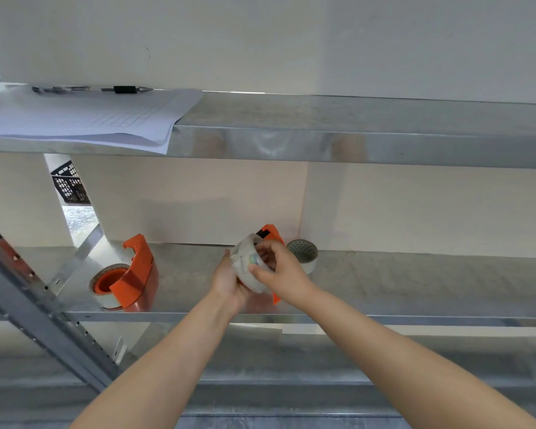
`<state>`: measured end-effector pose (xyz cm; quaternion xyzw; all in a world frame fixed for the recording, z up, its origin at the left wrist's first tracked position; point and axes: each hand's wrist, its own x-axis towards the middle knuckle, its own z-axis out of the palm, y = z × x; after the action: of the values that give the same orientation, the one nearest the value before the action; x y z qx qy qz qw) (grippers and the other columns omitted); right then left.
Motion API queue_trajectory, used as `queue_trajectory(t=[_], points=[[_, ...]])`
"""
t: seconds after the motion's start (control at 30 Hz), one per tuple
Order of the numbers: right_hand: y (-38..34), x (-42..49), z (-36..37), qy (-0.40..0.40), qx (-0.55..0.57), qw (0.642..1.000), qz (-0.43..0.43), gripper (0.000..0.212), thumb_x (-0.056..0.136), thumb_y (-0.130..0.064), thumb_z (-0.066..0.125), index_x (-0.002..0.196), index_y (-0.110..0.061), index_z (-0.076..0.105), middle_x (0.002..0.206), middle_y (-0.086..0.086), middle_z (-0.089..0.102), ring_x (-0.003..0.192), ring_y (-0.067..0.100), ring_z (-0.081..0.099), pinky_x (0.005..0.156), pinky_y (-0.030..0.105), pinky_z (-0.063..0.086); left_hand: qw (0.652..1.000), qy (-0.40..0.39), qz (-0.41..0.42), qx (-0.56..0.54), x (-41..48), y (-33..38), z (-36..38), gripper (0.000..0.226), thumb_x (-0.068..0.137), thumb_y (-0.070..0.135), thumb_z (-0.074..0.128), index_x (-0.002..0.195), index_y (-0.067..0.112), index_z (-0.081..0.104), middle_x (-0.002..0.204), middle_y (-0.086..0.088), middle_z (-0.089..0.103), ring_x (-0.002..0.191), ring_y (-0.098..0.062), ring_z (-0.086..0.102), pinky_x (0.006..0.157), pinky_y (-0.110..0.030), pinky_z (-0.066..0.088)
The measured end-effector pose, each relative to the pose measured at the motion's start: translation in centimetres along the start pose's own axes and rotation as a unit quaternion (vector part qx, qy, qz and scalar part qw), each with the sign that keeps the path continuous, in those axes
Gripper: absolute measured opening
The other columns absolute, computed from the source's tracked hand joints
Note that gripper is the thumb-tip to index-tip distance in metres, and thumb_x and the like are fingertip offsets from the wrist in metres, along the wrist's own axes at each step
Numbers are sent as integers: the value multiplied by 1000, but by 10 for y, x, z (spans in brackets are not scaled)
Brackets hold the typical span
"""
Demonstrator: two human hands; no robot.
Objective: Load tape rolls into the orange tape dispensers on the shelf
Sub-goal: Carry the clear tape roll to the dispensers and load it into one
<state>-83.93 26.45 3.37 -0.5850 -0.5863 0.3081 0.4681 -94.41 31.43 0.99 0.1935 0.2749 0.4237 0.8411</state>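
On the middle metal shelf (415, 283) an orange tape dispenser (135, 274) stands at the left with a tape roll (106, 289) on its hub. Both hands meet over a second orange dispenser (271, 233), mostly hidden behind them. My left hand (229, 283) grips this dispenser from below. My right hand (279, 270) holds a clear tape roll (248, 264) against it, fingers inside the core. A loose tape roll (304, 255) lies flat just behind my right hand.
The upper shelf (353, 144) carries sheets of paper (84, 119) and pens (124, 89) at the left. A slanted slotted upright (44, 320) crosses the lower left. A black crate (70, 184) shows behind the shelving. The lower shelf (291, 366) is beneath my forearms.
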Motion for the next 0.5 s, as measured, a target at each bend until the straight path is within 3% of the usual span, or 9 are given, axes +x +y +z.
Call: queue_trajectory(t=[0.13,0.23,0.33,0.43,0.5], points=[[0,1,1,21,40,999,24,42,81,-10,67,119,-9,50,106,-2,57,100,11,57,84,7,44,999,-4,-6,32,-1,-1,5,74,92,63,16,97,8,65,82,-13,77,73,-22,74,69,-36,55],[0,1,-2,14,15,999,27,47,83,-16,66,126,-17,47,123,3,53,114,13,51,99,22,39,995,-47,-19,86,-11,-1,7,70,86,67,30,97,12,73,95,-9,76,87,-20,73,71,-31,59],[2,-1,-7,17,-5,1000,25,38,87,-20,61,124,-22,51,128,6,46,115,9,42,99,19,31,973,-105,15,203,-22,2,8,33,84,41,57,102,17,71,100,-6,75,93,-17,71,71,-28,58],[2,1,-10,26,53,996,61,25,88,-23,60,112,-28,58,131,5,39,116,10,43,102,21,34,926,-128,73,347,-25,5,9,43,75,10,68,117,9,58,105,-7,71,97,-16,69,76,-24,56],[0,4,-12,29,65,995,71,17,88,-22,60,103,-28,63,130,8,46,117,15,48,105,30,40,899,-131,91,409,-28,5,12,46,76,1,71,119,9,56,106,-4,71,98,-11,69,77,-19,54]])
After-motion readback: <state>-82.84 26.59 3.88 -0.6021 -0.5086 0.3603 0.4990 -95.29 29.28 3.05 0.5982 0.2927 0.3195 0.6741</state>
